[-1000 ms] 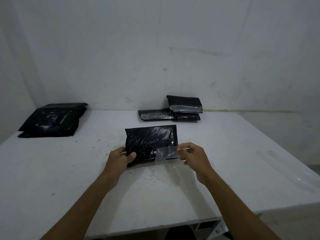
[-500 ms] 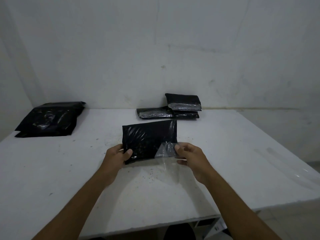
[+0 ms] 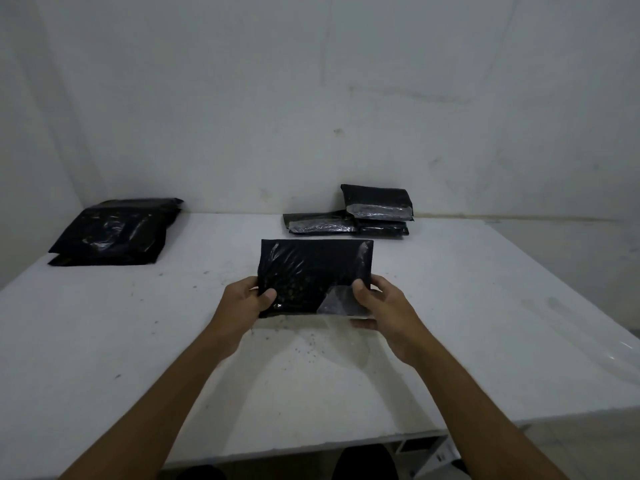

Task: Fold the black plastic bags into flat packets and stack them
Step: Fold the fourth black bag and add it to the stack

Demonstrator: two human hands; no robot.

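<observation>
Holding a folded black packet [image 3: 313, 275] just above the counter [image 3: 467, 323], left hand [image 3: 244, 301] and right hand [image 3: 384, 306] each pinching a near corner.

Finished packets [image 3: 360, 216] sit stacked by the wall; a pile of unfolded bags [image 3: 110, 233] waits far left, so much remains.

Bare workroom: scuffed white wall [image 3: 311, 98] behind plain white table [image 3: 104, 341].

glossy black plastic packet [image 3: 311, 271], matt white table [image 3: 450, 323]
</observation>
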